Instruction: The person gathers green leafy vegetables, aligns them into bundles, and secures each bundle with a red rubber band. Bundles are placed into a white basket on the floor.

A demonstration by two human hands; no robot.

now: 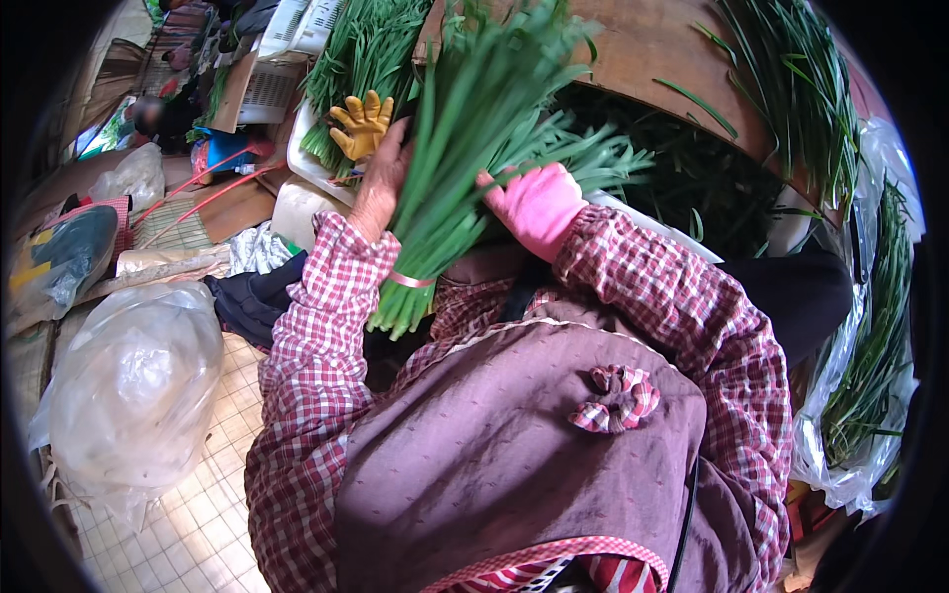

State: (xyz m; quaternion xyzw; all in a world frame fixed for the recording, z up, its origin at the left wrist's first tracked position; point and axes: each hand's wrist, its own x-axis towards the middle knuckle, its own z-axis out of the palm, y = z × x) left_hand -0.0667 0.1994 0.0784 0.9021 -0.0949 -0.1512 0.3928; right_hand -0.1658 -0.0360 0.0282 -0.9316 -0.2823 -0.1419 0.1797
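A bundle of long flat green leaves (445, 222), which look like garlic chives, slants across in front of me. A pink band (411, 280) ties it near the pale cut stems, which point towards my lap. My bare left hand (384, 178) grips the bundle's left side, its fingers partly hidden behind the leaves. On the other side, my right hand (537, 204) wears a pink glove and touches leaves with its thumb; whether its curled fingers hold any is hidden. The upper leaves are blurred. Just beyond my left hand lies a yellow glove (362, 124).
More leaf bundles (371, 59) fill a white crate (302, 144). A wooden board (652, 44) bears another leaf pile (797, 89). Plastic-wrapped leaves (864, 356) stand at right. At left sits a stuffed clear plastic bag (137, 393); a person (167, 118) is farther back.
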